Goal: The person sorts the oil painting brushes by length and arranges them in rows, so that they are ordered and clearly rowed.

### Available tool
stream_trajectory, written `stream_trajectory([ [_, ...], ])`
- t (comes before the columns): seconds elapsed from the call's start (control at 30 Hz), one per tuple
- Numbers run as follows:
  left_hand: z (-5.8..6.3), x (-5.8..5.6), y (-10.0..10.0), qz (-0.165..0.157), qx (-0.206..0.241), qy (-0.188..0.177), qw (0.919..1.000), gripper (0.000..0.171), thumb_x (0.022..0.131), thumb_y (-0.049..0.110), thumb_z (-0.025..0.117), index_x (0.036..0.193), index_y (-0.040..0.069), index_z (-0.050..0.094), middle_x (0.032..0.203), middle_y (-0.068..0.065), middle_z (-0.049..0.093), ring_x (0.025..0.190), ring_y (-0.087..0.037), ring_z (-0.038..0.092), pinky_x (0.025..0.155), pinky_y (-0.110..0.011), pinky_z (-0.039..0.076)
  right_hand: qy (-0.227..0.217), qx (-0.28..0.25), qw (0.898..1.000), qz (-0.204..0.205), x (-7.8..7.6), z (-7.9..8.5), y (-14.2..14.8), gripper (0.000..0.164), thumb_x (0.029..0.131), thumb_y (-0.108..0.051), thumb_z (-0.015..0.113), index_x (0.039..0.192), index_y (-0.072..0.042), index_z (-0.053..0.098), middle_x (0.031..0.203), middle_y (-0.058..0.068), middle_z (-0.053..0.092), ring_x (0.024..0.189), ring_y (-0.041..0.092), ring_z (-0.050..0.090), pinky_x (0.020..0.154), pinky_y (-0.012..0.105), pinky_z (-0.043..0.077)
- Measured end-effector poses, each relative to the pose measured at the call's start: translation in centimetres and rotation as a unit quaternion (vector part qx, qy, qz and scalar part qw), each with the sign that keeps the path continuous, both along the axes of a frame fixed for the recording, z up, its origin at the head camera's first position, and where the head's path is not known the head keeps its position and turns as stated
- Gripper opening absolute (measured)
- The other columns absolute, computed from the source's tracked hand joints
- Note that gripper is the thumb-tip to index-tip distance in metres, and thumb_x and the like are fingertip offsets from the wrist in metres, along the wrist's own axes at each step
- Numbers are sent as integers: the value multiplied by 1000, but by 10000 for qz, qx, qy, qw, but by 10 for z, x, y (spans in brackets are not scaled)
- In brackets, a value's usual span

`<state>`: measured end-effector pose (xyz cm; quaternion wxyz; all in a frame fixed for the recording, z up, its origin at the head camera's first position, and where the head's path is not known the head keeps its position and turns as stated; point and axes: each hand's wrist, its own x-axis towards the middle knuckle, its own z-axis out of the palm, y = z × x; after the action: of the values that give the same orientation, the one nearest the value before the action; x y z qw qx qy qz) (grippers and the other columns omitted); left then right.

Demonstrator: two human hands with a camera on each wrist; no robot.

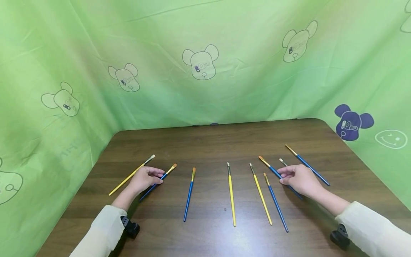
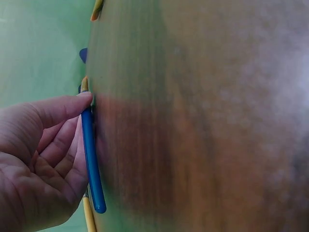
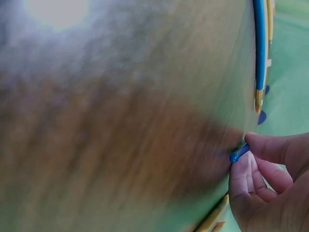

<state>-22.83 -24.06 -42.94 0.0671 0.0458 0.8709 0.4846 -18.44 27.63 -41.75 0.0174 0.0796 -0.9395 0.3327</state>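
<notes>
My left hand (image 1: pixel 144 178) pinches a blue-handled paintbrush (image 1: pixel 148 192) between thumb and fingers. The brush slants, its orange bristles pointing away to the right; in the left wrist view the blue handle (image 2: pixel 91 154) runs past the fingertips. A yellow paintbrush (image 1: pixel 128 177) lies just left of that hand. On the right side, my right hand (image 1: pixel 300 179) pinches another blue paintbrush (image 1: pixel 273 171) by its handle, bristles toward the far left. Its handle end (image 3: pixel 236 157) shows in the right wrist view. A white-tipped brush (image 1: pixel 283 162) is partly hidden behind the right hand.
Between the hands lie a blue brush (image 1: pixel 189 200), two yellow brushes (image 1: pixel 231 200) and another blue brush (image 1: pixel 277 207), roughly lengthwise. Beyond the right hand is one more blue brush (image 1: pixel 311 169). A green printed cloth (image 1: pixel 160 103) hangs around the wooden table (image 1: pixel 208 142).
</notes>
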Motion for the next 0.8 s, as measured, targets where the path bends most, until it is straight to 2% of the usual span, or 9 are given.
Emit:
stream_trajectory([
  [0.37,9,-5,6,97,22,51,9999,29,79,-3,75,108,-4,70,97,-12,72,69,-12,60,56,-26,53,-44,-104,9999,-52,-3,9,0,28,82,-3,74,107,9,69,83,4,69,78,19,63,62,24,50],
  [0.57,15,-8,13,122,243,-183,9995,29,85,1,72,113,-2,69,103,-13,70,75,-17,67,60,-35,60,-145,-277,9994,-123,-6,14,-2,31,84,-5,73,111,10,67,88,9,70,80,20,64,62,22,50],
  [0.8,20,-13,27,121,559,-282,9980,30,87,3,72,117,0,68,103,-13,69,80,-20,69,62,-35,60,-264,-555,9981,-89,-12,18,-9,34,85,-5,72,114,11,65,93,11,69,84,19,61,62,19,50],
])
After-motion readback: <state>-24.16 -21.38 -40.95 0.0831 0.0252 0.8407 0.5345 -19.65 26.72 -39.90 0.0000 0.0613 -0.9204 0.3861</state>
